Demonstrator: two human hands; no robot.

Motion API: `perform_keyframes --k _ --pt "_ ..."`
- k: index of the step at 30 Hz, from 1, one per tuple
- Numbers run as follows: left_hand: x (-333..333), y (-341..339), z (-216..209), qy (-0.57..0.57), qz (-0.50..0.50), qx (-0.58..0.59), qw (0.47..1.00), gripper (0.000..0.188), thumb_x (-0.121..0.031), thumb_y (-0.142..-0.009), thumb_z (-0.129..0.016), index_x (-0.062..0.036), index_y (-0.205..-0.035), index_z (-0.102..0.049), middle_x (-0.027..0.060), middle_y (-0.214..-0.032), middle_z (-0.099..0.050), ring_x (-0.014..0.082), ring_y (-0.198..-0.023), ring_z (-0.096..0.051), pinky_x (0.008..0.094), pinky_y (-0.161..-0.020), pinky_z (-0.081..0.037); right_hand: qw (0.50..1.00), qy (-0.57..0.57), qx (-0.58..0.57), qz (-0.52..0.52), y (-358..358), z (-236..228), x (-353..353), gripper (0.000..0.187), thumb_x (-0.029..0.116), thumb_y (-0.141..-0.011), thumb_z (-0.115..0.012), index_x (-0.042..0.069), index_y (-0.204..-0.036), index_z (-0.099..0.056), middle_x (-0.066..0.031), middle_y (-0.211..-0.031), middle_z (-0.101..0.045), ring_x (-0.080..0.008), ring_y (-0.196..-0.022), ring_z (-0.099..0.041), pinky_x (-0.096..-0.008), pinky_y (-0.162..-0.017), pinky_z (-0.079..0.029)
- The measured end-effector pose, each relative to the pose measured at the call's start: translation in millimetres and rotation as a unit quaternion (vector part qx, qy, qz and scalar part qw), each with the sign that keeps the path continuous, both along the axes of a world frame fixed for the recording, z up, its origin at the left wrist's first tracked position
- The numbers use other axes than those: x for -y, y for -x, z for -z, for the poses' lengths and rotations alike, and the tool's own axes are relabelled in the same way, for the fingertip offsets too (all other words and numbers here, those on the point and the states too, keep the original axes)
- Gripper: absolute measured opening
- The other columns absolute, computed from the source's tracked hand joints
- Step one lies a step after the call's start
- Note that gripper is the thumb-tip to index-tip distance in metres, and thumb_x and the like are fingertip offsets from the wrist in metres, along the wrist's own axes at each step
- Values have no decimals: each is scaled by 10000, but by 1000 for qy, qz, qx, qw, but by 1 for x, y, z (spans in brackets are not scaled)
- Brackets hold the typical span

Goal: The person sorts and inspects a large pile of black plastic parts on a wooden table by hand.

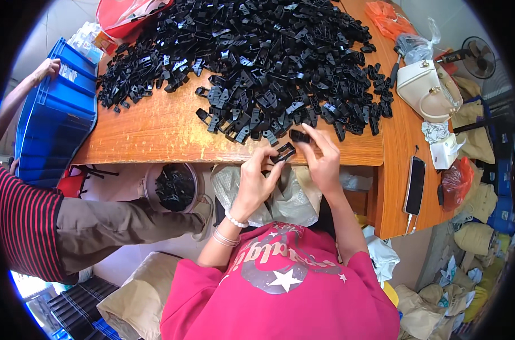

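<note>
Just over the front edge of the wooden table (pixel 172 127), my left hand (pixel 255 178) pinches a small black plastic part (pixel 283 152) with a rectangular opening. To its right, my right hand (pixel 323 160) has its fingers on a second black plastic piece (pixel 299 136), at the near side of the pile. A broad heap of similar black plastic parts (pixel 268 73) spreads over the far half of the tabletop. Between my forearms, below the table edge, hangs a whitish woven sack (pixel 294 198).
At the left, another person's hand (pixel 46 69) holds a blue plastic crate (pixel 59 107) tilted by the table. A bucket of black pieces (pixel 175 187) stands on the floor. On the right lie a phone (pixel 416 186) with a cable and a cream handbag (pixel 430 90).
</note>
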State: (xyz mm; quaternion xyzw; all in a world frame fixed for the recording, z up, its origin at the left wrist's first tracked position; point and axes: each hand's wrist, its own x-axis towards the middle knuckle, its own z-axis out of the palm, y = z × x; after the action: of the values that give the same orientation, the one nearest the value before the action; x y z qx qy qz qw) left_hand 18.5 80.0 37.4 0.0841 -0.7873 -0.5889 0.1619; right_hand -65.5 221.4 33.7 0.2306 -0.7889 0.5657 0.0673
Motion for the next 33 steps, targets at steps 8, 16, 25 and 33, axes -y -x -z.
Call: perform_keyframes --k 8,16,25,33 --pt "17 -7 -8 -257 100 150 949 367 44 -842 -619 90 -1184 -495 140 -989 -646 147 -809 -667 233 -700 -545 990 -36 -28 -133 -12 -19 -10 292 -53 -725 -659 -38 -1016 -649 -149 -922 -650 -271 -868 -604 -327 -790 -468" --pt "10 -12 -2 -339 131 107 925 314 32 -913 -515 91 -1219 -479 161 -1001 -646 225 -846 -678 291 -743 -567 993 -31 -23 -110 -22 -14 -14 283 -41 -715 -669 -27 -997 -652 -143 -899 -652 -280 -834 -605 -340 -762 -474" --pt "11 -12 -8 -292 127 114 941 304 7 -922 -518 96 -1212 -489 135 -995 -652 198 -864 -675 272 -766 -556 993 -26 15 -111 -27 -14 -17 275 -10 -728 -677 -19 -1002 -658 -153 -925 -659 -292 -860 -617 -342 -787 -476" --pt "9 -13 -10 6 98 23 995 362 -26 -830 -614 3 -1186 -556 140 -836 -656 162 -688 -657 279 -631 -499 982 70 116 -132 -37 -8 -8 275 -17 -810 -632 -16 -1085 -636 -152 -1084 -643 -240 -986 -628 -303 -815 -487"
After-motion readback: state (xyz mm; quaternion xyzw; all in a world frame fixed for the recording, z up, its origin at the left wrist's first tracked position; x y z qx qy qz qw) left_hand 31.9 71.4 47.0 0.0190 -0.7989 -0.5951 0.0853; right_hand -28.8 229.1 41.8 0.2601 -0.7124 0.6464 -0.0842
